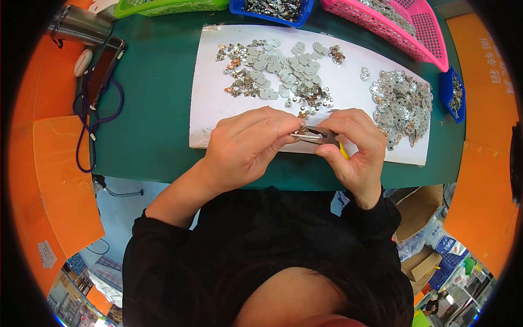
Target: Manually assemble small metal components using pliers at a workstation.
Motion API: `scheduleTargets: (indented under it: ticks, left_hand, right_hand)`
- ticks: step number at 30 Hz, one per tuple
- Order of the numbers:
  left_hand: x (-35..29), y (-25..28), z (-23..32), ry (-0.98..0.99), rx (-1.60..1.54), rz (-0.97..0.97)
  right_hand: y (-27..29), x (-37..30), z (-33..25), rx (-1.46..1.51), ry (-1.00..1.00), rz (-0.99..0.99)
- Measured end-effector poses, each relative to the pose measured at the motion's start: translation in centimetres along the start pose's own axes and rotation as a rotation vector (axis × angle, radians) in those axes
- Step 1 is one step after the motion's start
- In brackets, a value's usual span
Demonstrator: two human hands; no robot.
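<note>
Both hands meet over the near edge of the white sheet [207,109]. The left hand [248,144] pinches a small metal part [301,131] at its fingertips, pressing it against the grey pliers [318,136] that the right hand [354,150] has clenched, a yellow handle showing below. This looks like the fitting step, 1 piece at a time; any further move calls for a steady, fine pinch. Beyond the hands lie grey flat tabs [283,68] mixed with small eyelets, and to the right a heap of shiny plates [400,103], close enough to be nudged. A blue tray [272,10] and pink basket [408,24] stand at the far edge of the green mat [152,109].
</note>
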State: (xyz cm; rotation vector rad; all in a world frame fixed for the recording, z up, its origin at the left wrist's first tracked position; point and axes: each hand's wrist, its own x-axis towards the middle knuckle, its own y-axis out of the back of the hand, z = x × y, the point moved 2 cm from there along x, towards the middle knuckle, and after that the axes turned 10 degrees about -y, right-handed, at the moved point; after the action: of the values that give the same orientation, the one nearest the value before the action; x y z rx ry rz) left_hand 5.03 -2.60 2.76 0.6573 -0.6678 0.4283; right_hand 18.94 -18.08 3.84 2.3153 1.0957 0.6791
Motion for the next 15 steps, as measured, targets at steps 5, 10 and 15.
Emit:
scheduleTargets:
  ticks: [5, 10, 15]
  left_hand:
    - [0.1, 0.6, -0.2, 0.008, -0.095, -0.103]
    - [-0.3, -0.6, -0.2, 0.078, -0.169, 0.001]
    - [-0.2, -1.4, 0.6, 0.254, -0.265, 0.276]
  right_hand:
    - [0.2, -0.2, -0.2, -0.055, 0.005, -0.008]
    - [-0.7, -0.5, -0.4, 0.057, -0.046, 0.021]
    - [-2.2, -0.8, -1.2, 0.234, -0.32, -0.032]
